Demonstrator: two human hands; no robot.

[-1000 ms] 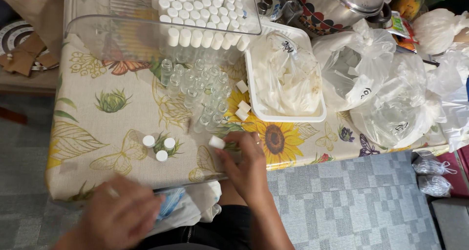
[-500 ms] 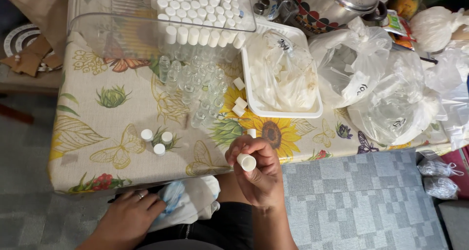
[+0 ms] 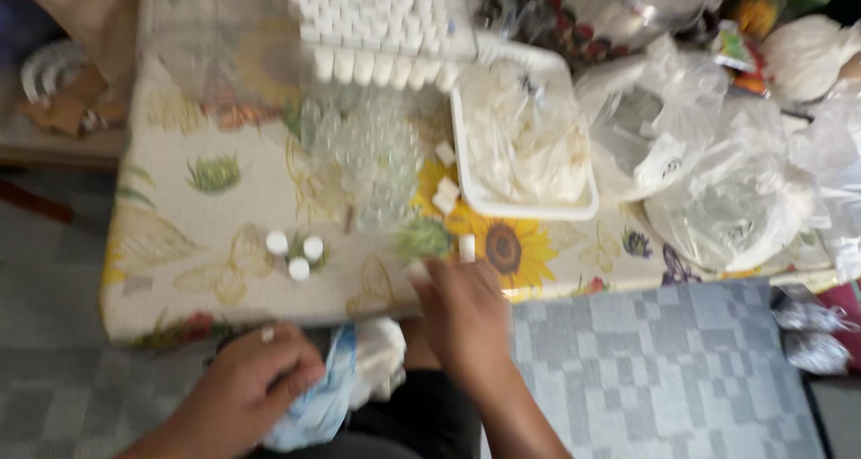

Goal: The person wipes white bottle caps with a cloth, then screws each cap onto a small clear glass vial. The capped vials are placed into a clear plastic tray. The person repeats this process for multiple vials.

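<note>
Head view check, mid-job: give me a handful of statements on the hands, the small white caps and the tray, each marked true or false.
1. The left hand rests on a light blue and white bag at the lap. True.
2. Three small white caps stand together on the floral tablecloth. True.
3. The right hand reaches into the white tray. False: it is at the table's near edge, below the tray.
4. The white tray is empty. False: it holds crumpled clear plastic.
5. The clear plastic bags lie left of the tray. False: they lie to its right.
</note>
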